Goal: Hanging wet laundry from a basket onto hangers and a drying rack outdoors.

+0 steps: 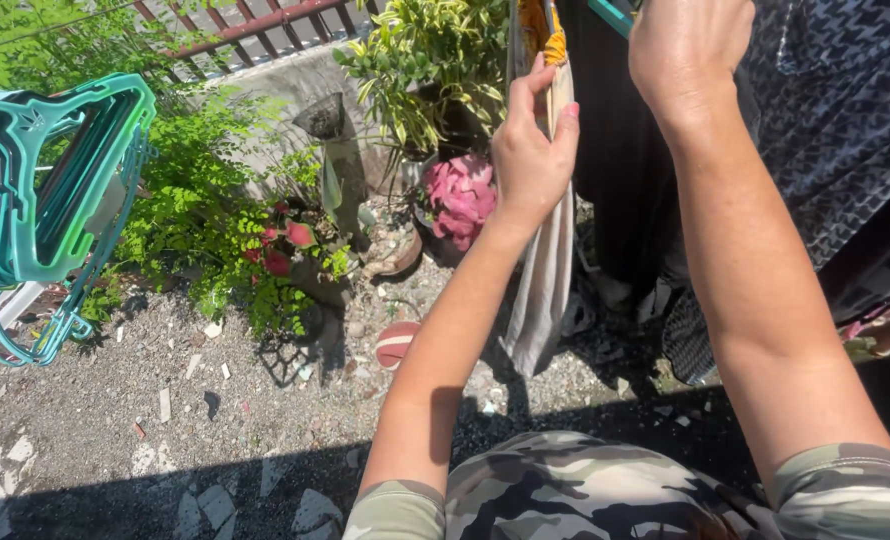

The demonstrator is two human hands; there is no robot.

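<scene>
Laundry partly hung: the left hand (531, 160) pinches a pale hanging cloth (548, 270) at 12 o'clock, fingers closed on its edge, while the right hand (687, 50) reaches up at 1 o'clock, its grip out of frame. Dark garments (835, 110) already hang at 2 o'clock; spare teal hangers (55, 190) wait at 9 o'clock. A pot (435, 235) holds a pink-leaved plant (460, 195).
</scene>
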